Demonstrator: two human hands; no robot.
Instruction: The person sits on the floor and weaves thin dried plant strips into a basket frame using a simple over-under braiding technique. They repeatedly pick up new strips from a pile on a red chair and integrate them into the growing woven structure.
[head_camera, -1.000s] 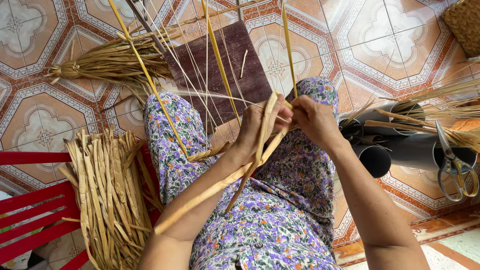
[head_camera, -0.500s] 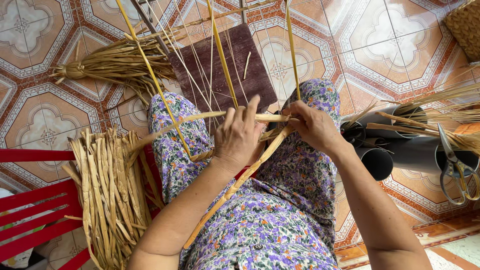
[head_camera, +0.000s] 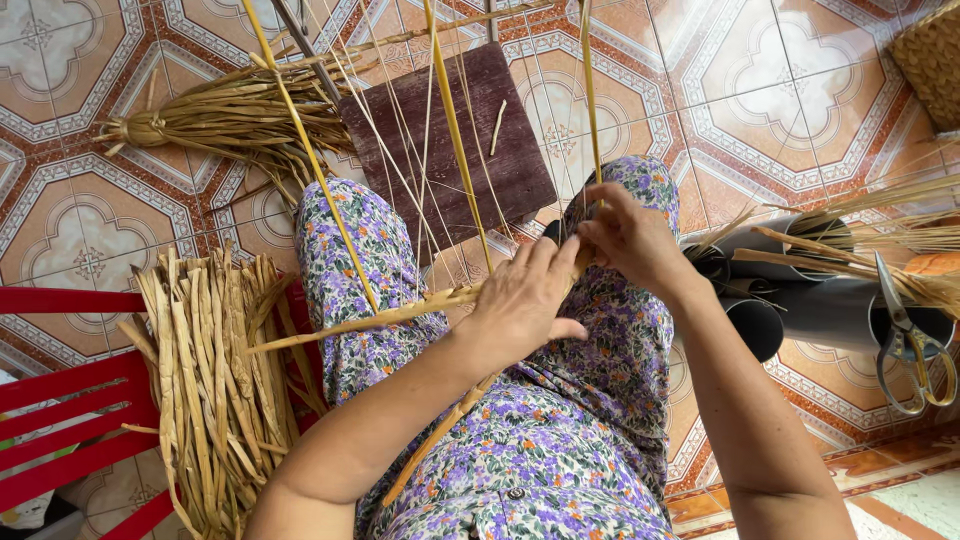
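My left hand (head_camera: 525, 300) lies over my floral-clad lap and grips flat dried straw strips (head_camera: 370, 320) that stick out to the left and down toward my waist. Just right of it, my right hand (head_camera: 625, 235) pinches the same strips at my right knee, fingertips touching the left hand's fingers. Several thin yellow strands (head_camera: 450, 120) run up from the hands to the top edge of the view, stretched taut.
A dark wooden board (head_camera: 450, 130) lies on the patterned tile floor past my knees. A straw bundle (head_camera: 215, 115) lies top left, and a pile of dried strips (head_camera: 215, 380) rests on a red slatted bench (head_camera: 60, 400). Dark tubes (head_camera: 790, 300) and scissors (head_camera: 910, 340) are right.
The left hand has turned and slid right to meet the right hand. The long strip that crossed diagonally now lies nearly level to the left, and both hands have closed together at the knee.
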